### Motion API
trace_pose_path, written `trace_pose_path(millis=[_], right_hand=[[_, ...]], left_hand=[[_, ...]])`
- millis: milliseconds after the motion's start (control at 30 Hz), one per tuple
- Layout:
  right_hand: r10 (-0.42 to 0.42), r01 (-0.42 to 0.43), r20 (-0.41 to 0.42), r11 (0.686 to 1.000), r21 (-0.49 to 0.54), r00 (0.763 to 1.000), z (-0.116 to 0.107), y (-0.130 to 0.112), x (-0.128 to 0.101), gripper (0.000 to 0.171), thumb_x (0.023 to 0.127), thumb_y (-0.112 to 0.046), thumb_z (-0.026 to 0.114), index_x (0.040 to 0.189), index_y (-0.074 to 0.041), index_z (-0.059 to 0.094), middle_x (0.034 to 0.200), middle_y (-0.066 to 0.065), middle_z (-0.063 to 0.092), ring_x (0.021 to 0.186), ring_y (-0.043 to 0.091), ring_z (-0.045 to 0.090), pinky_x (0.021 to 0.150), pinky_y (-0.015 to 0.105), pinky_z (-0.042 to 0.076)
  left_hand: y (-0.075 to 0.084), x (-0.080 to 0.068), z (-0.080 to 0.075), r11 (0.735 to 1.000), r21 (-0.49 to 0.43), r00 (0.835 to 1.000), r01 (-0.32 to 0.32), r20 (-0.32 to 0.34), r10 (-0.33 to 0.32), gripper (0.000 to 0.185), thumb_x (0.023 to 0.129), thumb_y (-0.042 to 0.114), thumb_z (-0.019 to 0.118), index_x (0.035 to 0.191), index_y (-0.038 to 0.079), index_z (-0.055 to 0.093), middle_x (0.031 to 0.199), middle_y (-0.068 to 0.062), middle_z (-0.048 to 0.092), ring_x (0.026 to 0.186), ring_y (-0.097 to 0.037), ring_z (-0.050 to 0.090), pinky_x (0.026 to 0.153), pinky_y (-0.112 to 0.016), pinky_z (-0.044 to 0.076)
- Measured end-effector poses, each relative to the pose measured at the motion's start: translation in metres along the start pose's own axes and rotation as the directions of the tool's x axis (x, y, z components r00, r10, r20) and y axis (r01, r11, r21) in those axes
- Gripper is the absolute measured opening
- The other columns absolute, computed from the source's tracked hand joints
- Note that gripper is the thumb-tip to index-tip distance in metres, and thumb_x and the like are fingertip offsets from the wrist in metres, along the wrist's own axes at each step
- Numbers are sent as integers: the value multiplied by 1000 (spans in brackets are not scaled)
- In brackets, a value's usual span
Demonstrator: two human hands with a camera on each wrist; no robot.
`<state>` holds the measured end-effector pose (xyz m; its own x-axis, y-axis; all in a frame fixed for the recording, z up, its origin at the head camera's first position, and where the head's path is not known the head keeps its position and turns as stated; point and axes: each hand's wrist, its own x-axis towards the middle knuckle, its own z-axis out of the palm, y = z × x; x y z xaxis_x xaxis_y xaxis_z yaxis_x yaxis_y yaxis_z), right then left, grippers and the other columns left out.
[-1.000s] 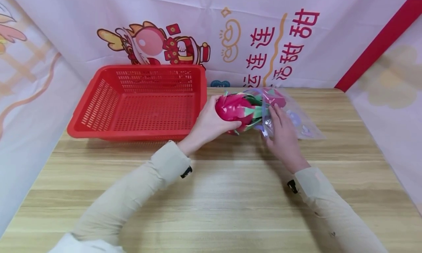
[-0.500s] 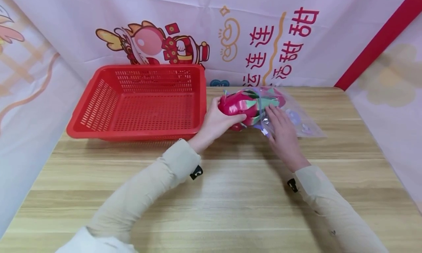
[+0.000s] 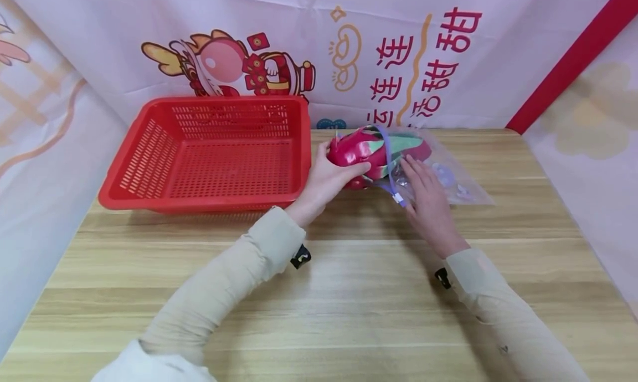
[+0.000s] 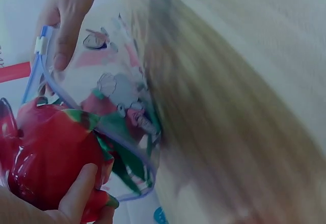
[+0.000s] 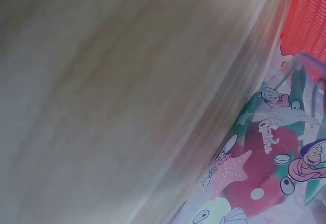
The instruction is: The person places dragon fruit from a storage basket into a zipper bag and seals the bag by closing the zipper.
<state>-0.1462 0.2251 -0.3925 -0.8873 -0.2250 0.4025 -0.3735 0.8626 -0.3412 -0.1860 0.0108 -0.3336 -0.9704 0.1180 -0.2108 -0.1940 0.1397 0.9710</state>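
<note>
My left hand (image 3: pixel 329 177) grips a glossy pink-red dragon fruit (image 3: pixel 351 148) with green leaf tips. Its leafy end lies inside the mouth of a clear zip bag (image 3: pixel 463 180), while the rounded end sticks out. A purple strip with a white slider (image 3: pixel 397 197) edges the mouth. My right hand (image 3: pixel 431 205) holds the bag near the slider, thumb on one side in the left wrist view. Deeper in the bag shows another red and green dragon fruit (image 5: pixel 265 168), behind printed sea creatures.
Left of the hands stands a red perforated plastic basket (image 3: pixel 234 171) on the wooden table (image 3: pixel 359 304). A printed white cloth (image 3: pixel 339 50) hangs behind the table's back edge, with more cloth at both sides.
The left hand has pushed the dragon fruit slightly right and deeper into the bag. The bag's purple edge now lies across the fruit. The right hand has stayed nearly in place.
</note>
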Motion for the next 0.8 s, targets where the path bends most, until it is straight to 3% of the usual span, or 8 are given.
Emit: trace_pose_path(millis=[133, 467, 800], right_hand=[[10, -10, -4, 1000, -1, 1000, 0, 1, 1, 64, 90, -8, 59, 148, -5, 32, 154, 16, 33, 140, 38, 30, 119, 50, 21], [13, -13, -12, 1000, 14, 1000, -2, 1, 0, 64, 90, -8, 60, 148, -7, 32, 154, 15, 32, 141, 38, 30, 120, 49, 19], [-47, 48, -21, 999, 20, 999, -2, 3, -1, 54, 89, -2, 60, 140, -9, 47, 150, 18, 39, 139, 39, 33, 115, 56, 27]], left_hand=[[5, 1, -2, 1000, 7, 1000, -12, 0, 12, 86, 77, 31, 78, 145, 22, 26, 142, 0, 42, 130, -19, 41, 100, -38, 50], [20, 7, -11, 996, 16, 996, 85, 4, -85, 87, 78, 32, 77, 148, 23, 24, 142, -2, 41, 131, -20, 40, 98, -40, 52], [19, 6, -11, 996, 87, 1000, 8, -24, -6, 89, 78, 28, 78, 147, 24, 23, 143, -1, 40, 133, -20, 38, 97, -40, 52]])
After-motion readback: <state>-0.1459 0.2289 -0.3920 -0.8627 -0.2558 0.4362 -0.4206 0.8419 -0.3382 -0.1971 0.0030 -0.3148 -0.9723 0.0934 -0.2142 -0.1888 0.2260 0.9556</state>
